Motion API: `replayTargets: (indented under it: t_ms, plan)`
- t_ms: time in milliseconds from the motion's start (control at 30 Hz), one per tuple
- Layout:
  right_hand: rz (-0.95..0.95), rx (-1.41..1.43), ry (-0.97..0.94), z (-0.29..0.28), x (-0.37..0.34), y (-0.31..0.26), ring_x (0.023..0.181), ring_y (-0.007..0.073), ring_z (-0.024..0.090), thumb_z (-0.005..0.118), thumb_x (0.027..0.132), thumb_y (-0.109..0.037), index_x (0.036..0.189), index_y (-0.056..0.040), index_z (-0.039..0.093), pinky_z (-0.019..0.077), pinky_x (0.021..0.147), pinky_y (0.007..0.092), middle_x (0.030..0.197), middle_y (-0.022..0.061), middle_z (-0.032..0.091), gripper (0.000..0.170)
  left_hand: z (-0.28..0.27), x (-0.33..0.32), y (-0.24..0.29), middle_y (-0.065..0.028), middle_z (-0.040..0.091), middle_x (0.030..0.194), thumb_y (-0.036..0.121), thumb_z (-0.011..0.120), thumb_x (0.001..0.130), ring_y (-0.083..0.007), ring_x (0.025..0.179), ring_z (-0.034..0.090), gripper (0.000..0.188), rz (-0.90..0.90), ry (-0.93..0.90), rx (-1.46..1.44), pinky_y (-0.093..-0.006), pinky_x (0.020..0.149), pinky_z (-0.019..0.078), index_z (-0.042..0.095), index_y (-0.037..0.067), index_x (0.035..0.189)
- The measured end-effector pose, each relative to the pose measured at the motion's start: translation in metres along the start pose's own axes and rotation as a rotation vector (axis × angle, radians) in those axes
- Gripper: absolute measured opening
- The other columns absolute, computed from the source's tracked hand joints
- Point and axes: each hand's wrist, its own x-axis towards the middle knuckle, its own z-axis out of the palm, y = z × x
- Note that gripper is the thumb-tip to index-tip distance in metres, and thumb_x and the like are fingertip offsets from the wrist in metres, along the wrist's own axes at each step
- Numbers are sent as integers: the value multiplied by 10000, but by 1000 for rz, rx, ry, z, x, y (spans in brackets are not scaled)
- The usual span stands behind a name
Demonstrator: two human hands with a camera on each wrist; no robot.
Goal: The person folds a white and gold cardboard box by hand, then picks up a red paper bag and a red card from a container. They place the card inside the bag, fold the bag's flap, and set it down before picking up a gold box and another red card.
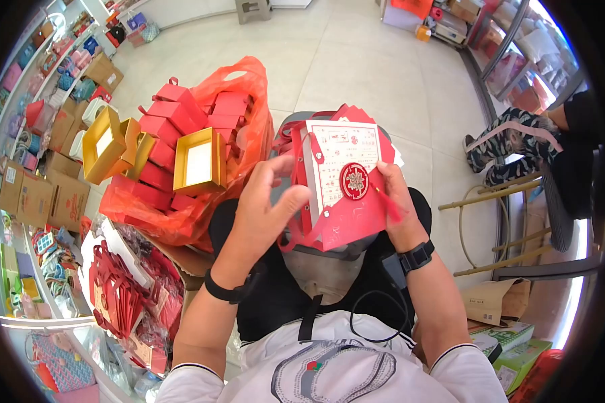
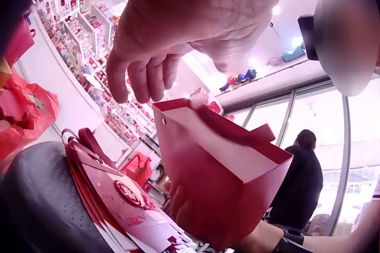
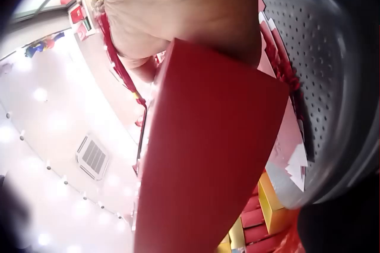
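Observation:
A red paper gift bag (image 1: 343,225) with a white printed panel, a round emblem (image 1: 354,181) and a red tassel is upright over the lap. My right hand (image 1: 400,205) grips it by its right side, thumb on the front near the tassel. In the left wrist view the bag's top (image 2: 231,140) gapes, its ribbon handle lying across the opening. My left hand (image 1: 265,205) hovers at the bag's left side with fingers apart, holding nothing. Behind the bag, several flat red bags (image 2: 110,191) lie stacked on a grey perforated stool (image 2: 41,196).
To the left, an orange plastic bag (image 1: 255,87) is full of red boxes (image 1: 175,101), with open gold boxes (image 1: 202,138) on top. Below it are wrapped red bags (image 1: 117,289). Shelves line the far left. A person's legs (image 1: 517,141) and a bamboo-like stand (image 1: 491,195) are at the right.

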Motion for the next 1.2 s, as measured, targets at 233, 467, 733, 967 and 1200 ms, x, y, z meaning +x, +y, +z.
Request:
replayTargets:
  t_ms: [233, 467, 733, 967, 1200]
  plan:
    - [-61, -61, -56, 17, -2, -7, 1313, 225, 624, 515, 1062, -303, 1538, 21, 465, 520, 1111, 372, 1474, 155, 606, 578, 7, -6, -12, -83, 696, 1062, 214, 741, 1024, -121, 936, 651, 386, -111, 159, -141, -288, 850, 538, 638, -13, 1318]
    - [-169, -85, -28, 12, 15, 6, 1310, 218, 618, 486, 1076, -244, 1496, 10, 490, 503, 1123, 369, 1444, 158, 617, 491, 6, -17, 12, -58, 672, 1004, 180, 628, 1092, -91, 795, 616, 309, -181, 103, 23, -265, 741, 522, 585, 0, 1339]
    - [-193, 12, 61, 22, 22, 17, 1283, 219, 637, 490, 1084, -255, 1435, -8, 549, 513, 1102, 376, 1403, 142, 649, 433, 41, -40, 18, -114, 620, 1010, 254, 777, 951, -311, 856, 702, 421, 291, -31, 604, -391, 716, 601, 639, 103, 1319]
    - [-85, 57, 40, 6, 17, -4, 1283, 235, 658, 505, 1090, -345, 1495, 2, 509, 537, 1106, 393, 1432, 138, 652, 533, -59, -19, -5, -190, 634, 1085, 201, 663, 1025, -360, 985, 646, 261, 179, 428, 631, -464, 877, 537, 657, 44, 1233]
    - [-29, 52, 49, 1, 3, -7, 1276, 223, 663, 504, 1103, -348, 1496, 8, 504, 539, 1106, 395, 1433, 143, 654, 531, -191, 7, -163, -308, 652, 1274, 344, 650, 1025, -481, 1182, 636, 492, -372, 519, 1050, -545, 987, 520, 602, -53, 1311]
